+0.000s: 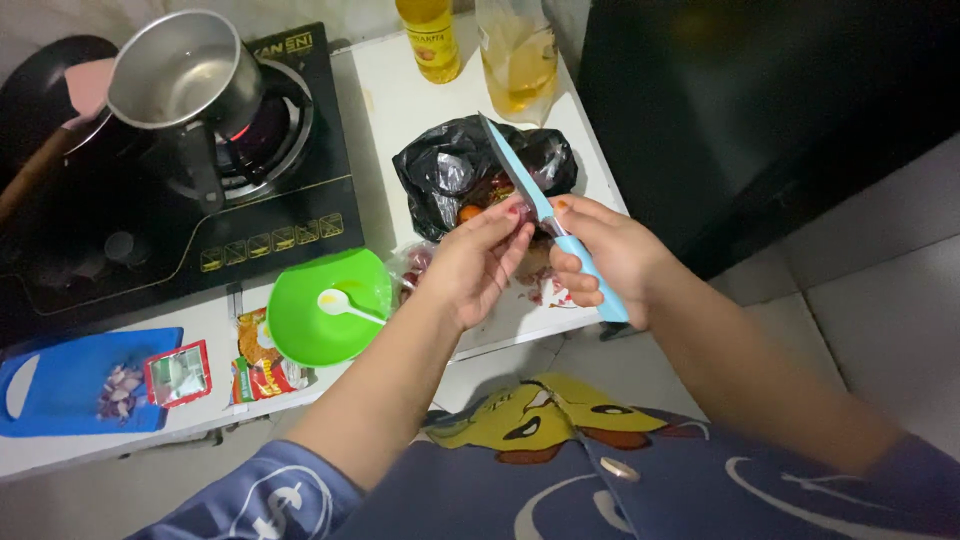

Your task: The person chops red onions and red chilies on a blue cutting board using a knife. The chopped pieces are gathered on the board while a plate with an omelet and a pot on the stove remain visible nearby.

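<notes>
2 hands meet above the white counter [400, 90]: right hand [610, 255] grips a blue-handled knife [545, 215], left hand [480, 262] pinches something small. Chopped shallot pieces [118, 390] already lie on the blue plastic board [70, 375].

The right hand [610, 262] grips a blue knife [545, 215]; the left hand [475, 265] pinches something small against its blade.

hidden: small item pinched in left hand [478, 262] fingers | cut off: yellow-liquid plastic bottle [430, 40] top | unclear: black plastic bag [450, 170] contents
</notes>
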